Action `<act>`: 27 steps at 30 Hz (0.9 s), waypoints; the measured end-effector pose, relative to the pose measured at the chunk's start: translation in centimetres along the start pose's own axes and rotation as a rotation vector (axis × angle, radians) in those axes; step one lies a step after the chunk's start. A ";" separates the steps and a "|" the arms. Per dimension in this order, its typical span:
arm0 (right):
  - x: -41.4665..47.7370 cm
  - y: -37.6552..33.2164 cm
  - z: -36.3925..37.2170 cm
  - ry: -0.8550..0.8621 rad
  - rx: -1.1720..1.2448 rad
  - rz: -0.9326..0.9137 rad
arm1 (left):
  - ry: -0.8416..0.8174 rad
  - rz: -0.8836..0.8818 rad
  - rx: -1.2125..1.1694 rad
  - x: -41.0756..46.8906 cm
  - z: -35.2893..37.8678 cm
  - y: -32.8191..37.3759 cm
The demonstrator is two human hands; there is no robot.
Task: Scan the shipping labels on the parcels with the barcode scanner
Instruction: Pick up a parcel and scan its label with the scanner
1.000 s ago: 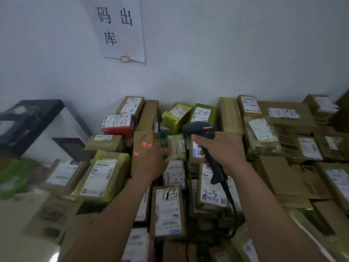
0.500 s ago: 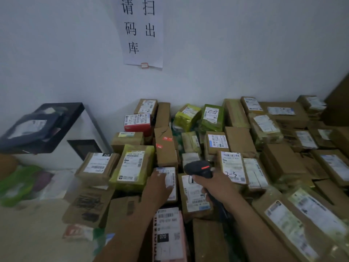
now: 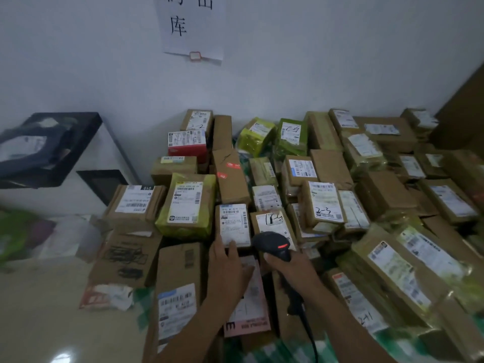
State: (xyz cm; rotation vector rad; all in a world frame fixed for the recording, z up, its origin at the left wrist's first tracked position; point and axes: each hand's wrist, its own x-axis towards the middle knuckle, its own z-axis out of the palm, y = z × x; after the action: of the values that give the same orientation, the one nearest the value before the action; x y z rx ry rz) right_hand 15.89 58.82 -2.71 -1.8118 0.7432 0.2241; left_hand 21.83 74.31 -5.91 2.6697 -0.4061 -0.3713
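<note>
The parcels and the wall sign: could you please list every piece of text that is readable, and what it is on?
"库": paper sign on the wall; the characters above are cut off.
"010": brown box.
"3-2": box by the wall.
"2-3": handwritten on a box label.
"E": pink parcel.
Printed label text and barcodes: too small or blurred.

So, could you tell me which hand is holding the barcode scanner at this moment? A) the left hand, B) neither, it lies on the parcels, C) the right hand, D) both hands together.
C: the right hand is wrapped around the grip of the black barcode scanner, while the left hand rests on the parcels beside it, fingertips on a white shipping label.
</note>
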 end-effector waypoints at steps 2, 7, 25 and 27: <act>-0.1 0.6 0.1 -0.055 0.006 -0.032 | -0.001 -0.050 -0.034 -1.3 0.9 0.2; 0.0 1.1 -0.9 -0.032 -0.002 -0.079 | -0.133 -0.293 -0.171 -4.3 3.7 0.8; -6.1 -1.8 -3.2 -0.294 0.564 -0.091 | 0.195 -0.368 -1.052 -8.5 -3.1 2.2; -6.7 -2.5 -3.7 -0.312 0.600 -0.147 | 0.173 -0.302 -1.170 -9.1 -3.8 2.4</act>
State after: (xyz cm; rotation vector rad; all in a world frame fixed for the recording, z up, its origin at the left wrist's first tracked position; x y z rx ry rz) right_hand 11.36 58.53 3.96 -1.2148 0.3946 0.1587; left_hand 14.11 76.59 0.22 1.5741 0.2378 -0.3153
